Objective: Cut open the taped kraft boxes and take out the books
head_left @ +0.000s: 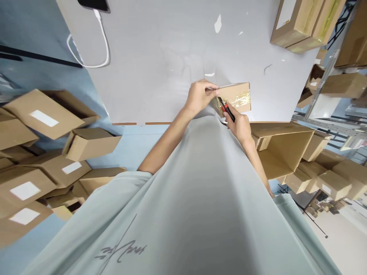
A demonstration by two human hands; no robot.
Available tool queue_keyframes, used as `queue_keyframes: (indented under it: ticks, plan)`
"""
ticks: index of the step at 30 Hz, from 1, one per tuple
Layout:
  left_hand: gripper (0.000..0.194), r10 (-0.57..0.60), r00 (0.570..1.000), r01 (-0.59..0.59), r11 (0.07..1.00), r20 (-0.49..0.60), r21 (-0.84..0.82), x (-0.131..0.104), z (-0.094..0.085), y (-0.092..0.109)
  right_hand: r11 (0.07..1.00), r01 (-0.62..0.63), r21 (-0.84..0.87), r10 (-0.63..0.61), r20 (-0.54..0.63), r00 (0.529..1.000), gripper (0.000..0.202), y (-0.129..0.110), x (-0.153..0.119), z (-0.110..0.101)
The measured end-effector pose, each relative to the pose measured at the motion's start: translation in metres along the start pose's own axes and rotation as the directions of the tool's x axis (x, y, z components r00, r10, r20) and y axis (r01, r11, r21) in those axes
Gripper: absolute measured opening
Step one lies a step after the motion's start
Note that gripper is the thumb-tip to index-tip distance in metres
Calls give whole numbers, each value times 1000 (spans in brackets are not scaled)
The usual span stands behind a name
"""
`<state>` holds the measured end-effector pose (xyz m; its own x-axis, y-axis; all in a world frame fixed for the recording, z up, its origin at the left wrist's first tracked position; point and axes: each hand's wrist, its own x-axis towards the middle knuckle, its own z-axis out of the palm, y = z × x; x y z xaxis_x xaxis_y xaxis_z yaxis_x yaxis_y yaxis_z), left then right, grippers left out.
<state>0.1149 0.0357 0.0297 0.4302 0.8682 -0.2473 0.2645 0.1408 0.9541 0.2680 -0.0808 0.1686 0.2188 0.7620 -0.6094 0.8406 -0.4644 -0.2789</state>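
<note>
A small brown cardboard box [233, 91] with shiny clear tape along its side lies at the table's near edge, close to my body. My left hand [200, 94] is closed at the box's left end, thumb and fingers pinching its edge there. In my right hand [239, 123] is a red and black utility knife [227, 110], gripped by its handle. The knife's tip points up and left, against the taped left end of the box, just beside my left fingertips. Whether the blade has entered the tape I cannot make out.
Taped boxes [304, 25] stand at the table's back right corner. A phone [94, 4] with a white cable [107, 49] lies back left. Below the table's right edge is an open carton [282, 152]. Several cartons [43, 114] are piled on the left; shelving [323, 84] stands right.
</note>
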Motion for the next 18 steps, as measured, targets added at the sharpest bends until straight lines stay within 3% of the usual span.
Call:
queue_keyframes:
  ticks: [8,14,18]
  plan:
    - [16,21,1000,-21,999,6,-42,-1,-3,-5,994,-19,-104,23,28,999,61,-17,-2,-6]
    - [25,16,1000,-17,999,-20,-35,-3,4,-6,950,-143,-278,167,63,984,59,-58,-6,-13]
    - [19,-1,999,1,1000,-39,5,-3,11,-2,929,-187,-320,229,99,968,55,-66,-17,-17]
